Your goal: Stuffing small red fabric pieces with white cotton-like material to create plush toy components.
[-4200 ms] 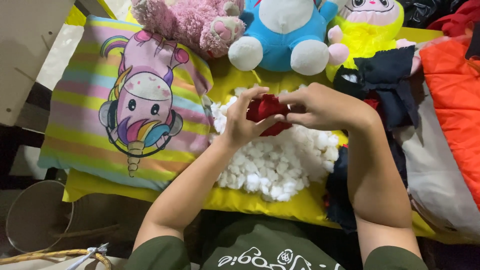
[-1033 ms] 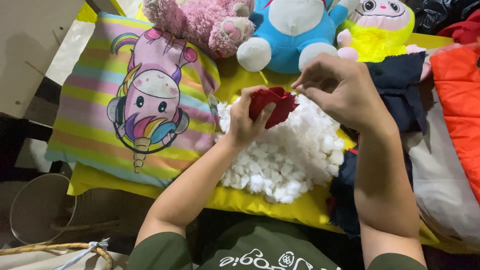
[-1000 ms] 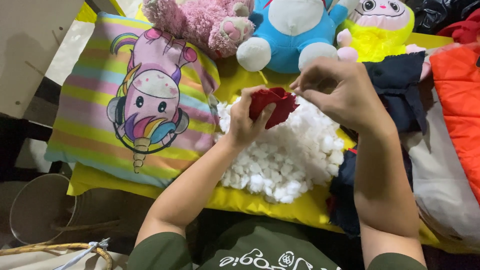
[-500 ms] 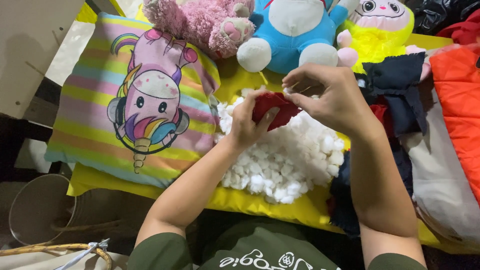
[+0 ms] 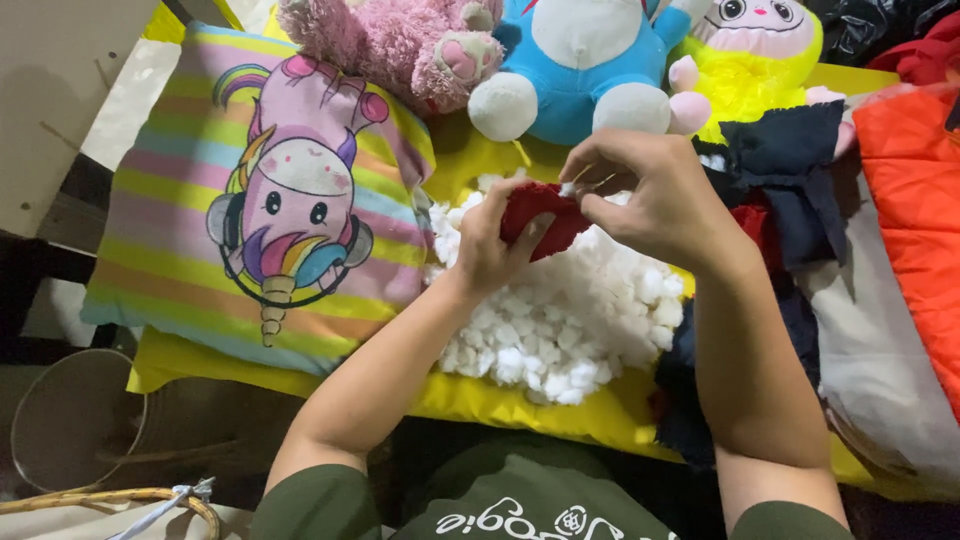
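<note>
Item: small red fabric piece (image 5: 540,215), held over the middle of the view, above a heap of white stuffing balls (image 5: 570,310) on a yellow sheet (image 5: 480,395). Left hand (image 5: 490,245): closed on the piece from about 7 o'clock, thumb and fingers cupping its lower edge. Right hand (image 5: 650,195): closed in a pinch at the piece's upper edge, at about 1 o'clock of it, fingertips pressing a bit of white fluff against the cloth; whether a needle or thread is between the fingers cannot be told. Handling, by judgement: the piece looks soft, limp and very light, with a plush nap that should not slip; it will fold and collapse wherever it is unsupported, so hold is best taken at the rim with one hand cupping underneath, as here. The stuffing is loose and featherlight, apt to scatter, and takes small pinches only. Surroundings: striped unicorn cushion (image 5: 285,215) at 9 o'clock of the heap; pink plush toy (image 5: 400,45), blue-and-white plush toy (image 5: 590,70) and yellow plush toy (image 5: 750,60) along 12 o'clock; dark blue cloth (image 5: 790,170) and orange garment (image 5: 915,200) at 3 o'clock.
</note>
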